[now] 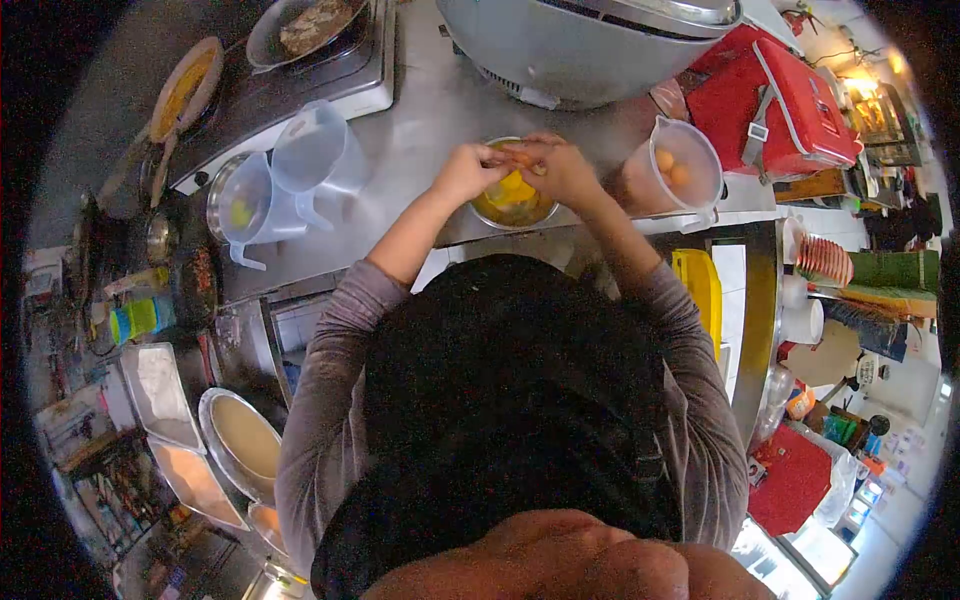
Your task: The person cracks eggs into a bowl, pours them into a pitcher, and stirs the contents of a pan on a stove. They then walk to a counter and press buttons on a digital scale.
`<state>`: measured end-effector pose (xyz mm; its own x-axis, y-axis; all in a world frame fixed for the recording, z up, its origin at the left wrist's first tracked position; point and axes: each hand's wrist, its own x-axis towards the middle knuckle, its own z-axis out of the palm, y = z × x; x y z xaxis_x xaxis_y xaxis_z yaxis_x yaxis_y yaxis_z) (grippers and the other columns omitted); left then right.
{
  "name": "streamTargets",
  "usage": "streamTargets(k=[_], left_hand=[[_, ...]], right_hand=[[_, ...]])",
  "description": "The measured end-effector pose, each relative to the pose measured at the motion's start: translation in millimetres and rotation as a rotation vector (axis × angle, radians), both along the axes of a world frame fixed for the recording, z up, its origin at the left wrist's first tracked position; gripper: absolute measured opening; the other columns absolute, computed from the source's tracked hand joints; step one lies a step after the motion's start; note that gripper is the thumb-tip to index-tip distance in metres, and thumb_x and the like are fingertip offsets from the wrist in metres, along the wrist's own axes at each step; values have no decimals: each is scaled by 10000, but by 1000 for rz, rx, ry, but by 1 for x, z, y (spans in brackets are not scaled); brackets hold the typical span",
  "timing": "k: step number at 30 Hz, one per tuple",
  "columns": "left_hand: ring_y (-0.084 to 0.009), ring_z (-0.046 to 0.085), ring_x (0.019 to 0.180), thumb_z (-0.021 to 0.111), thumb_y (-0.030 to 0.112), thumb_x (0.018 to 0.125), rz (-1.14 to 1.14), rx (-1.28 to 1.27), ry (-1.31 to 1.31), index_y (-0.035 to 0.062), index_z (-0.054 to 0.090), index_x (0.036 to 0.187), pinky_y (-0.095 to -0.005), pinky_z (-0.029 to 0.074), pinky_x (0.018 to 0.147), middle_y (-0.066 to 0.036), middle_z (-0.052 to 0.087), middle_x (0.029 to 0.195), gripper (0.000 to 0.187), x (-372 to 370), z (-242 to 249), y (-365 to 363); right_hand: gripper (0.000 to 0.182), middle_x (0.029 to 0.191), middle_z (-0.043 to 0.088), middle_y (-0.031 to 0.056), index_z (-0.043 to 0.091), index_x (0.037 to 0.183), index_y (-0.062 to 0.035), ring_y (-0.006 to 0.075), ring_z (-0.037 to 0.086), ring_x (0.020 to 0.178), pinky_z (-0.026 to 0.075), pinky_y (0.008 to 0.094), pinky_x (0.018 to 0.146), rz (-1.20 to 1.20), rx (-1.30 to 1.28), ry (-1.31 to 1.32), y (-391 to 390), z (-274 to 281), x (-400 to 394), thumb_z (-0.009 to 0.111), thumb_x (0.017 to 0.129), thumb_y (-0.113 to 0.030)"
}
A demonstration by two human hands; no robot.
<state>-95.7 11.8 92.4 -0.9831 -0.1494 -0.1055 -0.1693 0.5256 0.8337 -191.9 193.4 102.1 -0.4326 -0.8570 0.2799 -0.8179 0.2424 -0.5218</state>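
My left hand and my right hand meet over the metal bowl on the steel counter. Their fingers are closed together around an egg, mostly hidden by the fingers. Yellow egg yolk and clear liquid lie in the bowl below. Right of my right hand stands a translucent plastic pitcher with several brown eggs inside. To the left of my left hand are two clear measuring jugs, an upright-looking one and another with something yellow-green showing at its bottom.
A large grey appliance sits behind the bowl. At the back left, a stove carries a pan with food. A red insulated bag is at the right. Metal trays and a round basin of batter are lower left.
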Motion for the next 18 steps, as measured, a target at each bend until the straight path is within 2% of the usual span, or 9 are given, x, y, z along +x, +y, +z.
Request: streamTargets(k=[1,3,4,6,10,13,16,17,18], left_hand=[[-228,677,813,726,194,745,16,14,51,58,704,1009,-325,521,760,-134,703,890,298,-2,-7,-1],[-169,670,769,748,226,777,46,40,153,15,697,963,-310,517,710,-113,705,823,285,-5,-24,-3],[-171,669,761,750,226,774,77,90,156,16,692,954,-308,516,705,-110,703,818,283,-5,-19,-1],[-175,668,746,754,227,768,136,189,162,16,683,936,-305,514,695,-103,698,808,279,-5,-9,4],[-200,662,723,742,255,785,121,32,133,46,692,925,-310,511,679,-93,694,823,257,-13,3,12],[-211,646,740,710,255,822,16,-23,210,73,699,957,-306,506,696,-95,676,866,228,-16,15,25],[-209,621,769,664,244,865,-111,-27,368,89,703,995,-305,497,711,-102,651,904,206,-21,16,35],[-205,613,779,651,242,876,-126,6,400,89,703,1006,-303,494,713,-103,642,914,208,-18,18,38],[-202,604,790,638,240,886,-139,38,433,88,703,1017,-302,490,715,-105,633,923,211,-16,20,39]], right_hand=[[390,1097,665,92,668,1147,-173,259,582,1101,495,364,914,23,-6,-2,-1,4,1,640,762,-124],[364,1088,669,89,646,1177,-168,274,610,1039,507,365,892,-76,67,-243,-2,22,8,642,813,-179],[356,1084,672,88,634,1192,-166,281,624,1008,513,365,880,-126,103,-364,-2,26,11,643,838,-207],[365,1112,656,91,606,1218,-106,252,632,999,528,350,854,-143,-32,-756,1,13,8,639,867,-202],[414,1200,598,94,532,1270,-27,230,627,1009,527,356,881,-89,-529,-1540,8,-32,10,634,895,-172],[462,1273,544,105,482,1310,-62,253,589,1092,469,390,988,-123,-619,-1747,30,-49,16,632,892,-190],[474,1288,527,113,460,1311,-65,259,523,1190,400,414,1059,-119,-842,-1826,76,-49,40,628,890,-204],[509,1297,517,120,424,1338,-71,256,478,1237,367,425,1081,-150,-940,-1846,100,-67,47,620,890,-214],[511,1296,518,121,420,1343,-71,253,485,1228,385,425,1062,-182,-934,-1816,130,-74,57,614,897,-224]])
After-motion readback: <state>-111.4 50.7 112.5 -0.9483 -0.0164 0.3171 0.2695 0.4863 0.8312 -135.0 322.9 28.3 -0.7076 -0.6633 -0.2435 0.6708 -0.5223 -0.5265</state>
